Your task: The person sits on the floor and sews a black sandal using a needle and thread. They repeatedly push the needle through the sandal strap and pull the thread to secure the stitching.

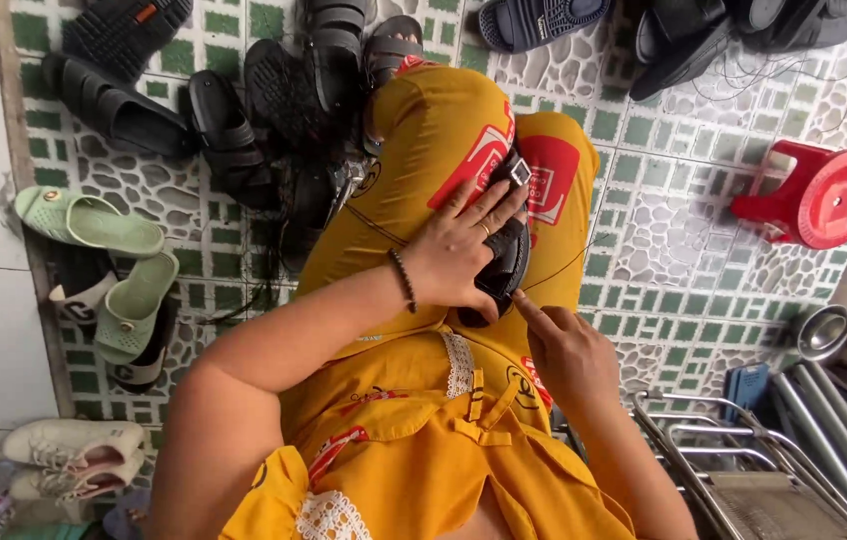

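I sit in yellow clothes with red patches, looking down at my lap. My left hand (456,248), with a ring and a dark bead bracelet, grips a black sandal (504,262) that rests on my thighs; the sandal has a small metal buckle (521,172) at its far end. My right hand (566,352) is just below the sandal, index finger stretched toward its near end, pinching a thin thread (574,262) that runs off to the right. Whether a needle is in the fingers is too small to tell.
Many black sandals (234,135) lie on the green-and-white tiled floor (664,210) ahead, with pale green slippers (94,222) and white shoes (74,445) at left. A red plastic stool (824,197) lies tipped at right. A metal rack (734,460) and ladle (822,332) are at lower right.
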